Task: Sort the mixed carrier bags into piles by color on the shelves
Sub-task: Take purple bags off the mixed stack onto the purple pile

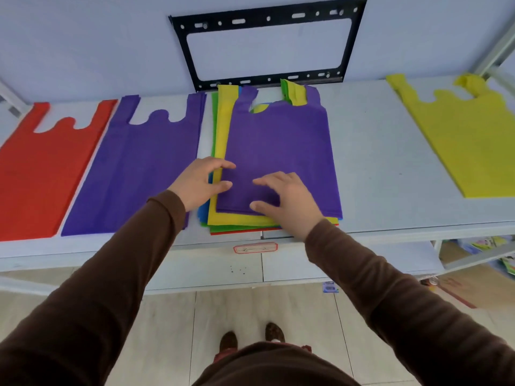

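A mixed stack of carrier bags lies in the middle of the shelf, with yellow, green, blue and red edges showing. A purple bag lies on top of it. My left hand rests at the purple bag's left edge, fingers spread, thumb on the fabric. My right hand lies flat on its lower part, fingers apart. Sorted bags lie flat beside it: a red pile at far left, a purple pile next to it, a yellow pile at far right.
A black metal wall bracket hangs behind the stack. A red-framed label sits on the shelf's front edge. A lower shelf shows below, with packets at right. Tiled floor and my shoes lie beneath.
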The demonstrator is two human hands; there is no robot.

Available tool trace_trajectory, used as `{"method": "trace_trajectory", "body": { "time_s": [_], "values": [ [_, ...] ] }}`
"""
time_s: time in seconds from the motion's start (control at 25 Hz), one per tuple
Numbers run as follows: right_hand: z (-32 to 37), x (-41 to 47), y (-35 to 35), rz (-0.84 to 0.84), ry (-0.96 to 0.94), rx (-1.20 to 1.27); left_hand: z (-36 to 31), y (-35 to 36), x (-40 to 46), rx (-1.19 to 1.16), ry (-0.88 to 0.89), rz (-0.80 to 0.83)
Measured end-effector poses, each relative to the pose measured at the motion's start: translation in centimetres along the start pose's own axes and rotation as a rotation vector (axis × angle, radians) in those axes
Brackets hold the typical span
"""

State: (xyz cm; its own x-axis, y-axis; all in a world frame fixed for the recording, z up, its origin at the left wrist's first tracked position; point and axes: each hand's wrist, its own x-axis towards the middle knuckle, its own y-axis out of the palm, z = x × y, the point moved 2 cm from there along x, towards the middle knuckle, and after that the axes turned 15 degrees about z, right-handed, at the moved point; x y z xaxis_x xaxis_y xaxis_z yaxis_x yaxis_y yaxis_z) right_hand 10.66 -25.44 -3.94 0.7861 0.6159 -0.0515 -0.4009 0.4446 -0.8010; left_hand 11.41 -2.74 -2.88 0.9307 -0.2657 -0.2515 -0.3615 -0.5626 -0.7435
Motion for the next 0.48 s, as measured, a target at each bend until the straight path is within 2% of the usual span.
{"method": "trace_trajectory", "body": {
  "time_s": [0.2, 0.4, 0.48],
  "values": [
    [2.0, 1.4, 3.3, 0.03, -0.002, -0.126, 1.2, -0.4, -1.0, -0.178, 0.054, 0.014],
    [3.0, 0.9, 3.7, -0.122, 0.069, -0.281, 2.1, -1.0, -1.4, -0.276, 0.136, 0.054],
    [3.5, 0.9, 3.8, -0.179, 0.125, -0.237, 2.0, -1.2, -1.4, -0.303, 0.156, 0.038]
  ]
}}
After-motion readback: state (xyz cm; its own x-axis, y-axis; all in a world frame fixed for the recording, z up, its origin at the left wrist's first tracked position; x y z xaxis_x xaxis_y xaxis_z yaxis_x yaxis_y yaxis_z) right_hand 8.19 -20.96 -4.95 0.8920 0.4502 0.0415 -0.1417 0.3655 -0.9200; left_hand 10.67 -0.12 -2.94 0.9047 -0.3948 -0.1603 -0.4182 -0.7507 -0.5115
